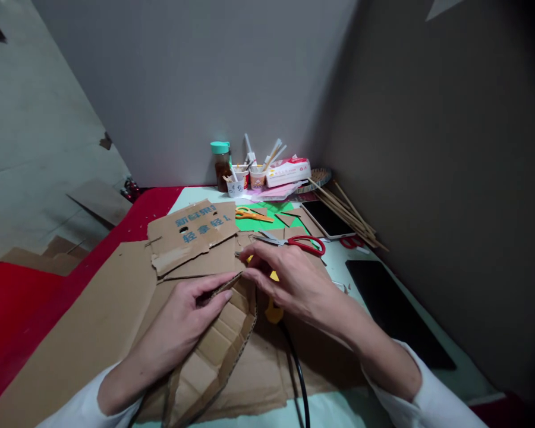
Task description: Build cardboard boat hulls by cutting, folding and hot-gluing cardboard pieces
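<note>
Corrugated brown cardboard strip (pixel 225 333), bent into a standing curve on the flat cardboard sheets (pixel 84 333) at the table's near edge, is pinched at its top edge by both hands: the left hand (pixel 185 318) closes thumb and fingers on it from the left, and the right hand (pixel 289 279) nips it with fingertips from the right. It looks light and stiff yet easily creased, best held by its edges near a fold. Beyond lie a yellow tool with a black cord (pixel 274 309), red-handled scissors (pixel 301 242), orange scissors (pixel 252 214), green paper (pixel 254 224), wooden sticks (pixel 348 214) and small cups of supplies (pixel 249 175).
</note>
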